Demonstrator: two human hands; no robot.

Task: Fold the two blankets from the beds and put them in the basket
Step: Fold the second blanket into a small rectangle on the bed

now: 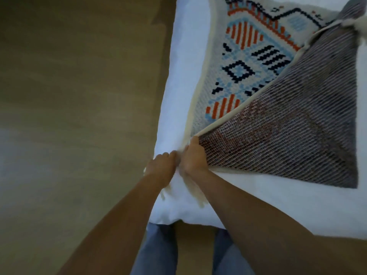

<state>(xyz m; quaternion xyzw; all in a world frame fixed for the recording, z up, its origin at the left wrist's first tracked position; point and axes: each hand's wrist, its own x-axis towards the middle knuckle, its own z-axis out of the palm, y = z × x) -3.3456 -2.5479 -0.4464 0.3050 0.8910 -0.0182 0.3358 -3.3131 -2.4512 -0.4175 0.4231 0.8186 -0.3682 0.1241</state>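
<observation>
A knitted blanket (244, 66) with a cream border and a geometric pattern in orange, light blue and navy is spread on a bed covered in white sheeting (278, 205), reaching to the bed's near corner. One part of the knitted blanket is turned over onto the patterned face, so that its grey, finely striped reverse side (288, 135) is shown as a large triangle widening from the near corner toward the right. The turned edge is seen as a cream line running diagonally across the pattern. The right hand (191, 157) is set at the tip of the turned-over part, and its grip is closed on the cream edge there, with the fingers curled over the fabric. The left hand (161, 165) is held just beside it, the two touching, and its grip is likewise closed on the blanket's corner, though the exact hold is partly hidden by the hand itself. Cream fringe tassels (195, 195) are seen hanging from beneath both hands over the white corner of the bed. A brown wood-look floor (79, 96) is seen to the left, and blue denim trouser legs (156, 251) are seen below the bed's corner.
</observation>
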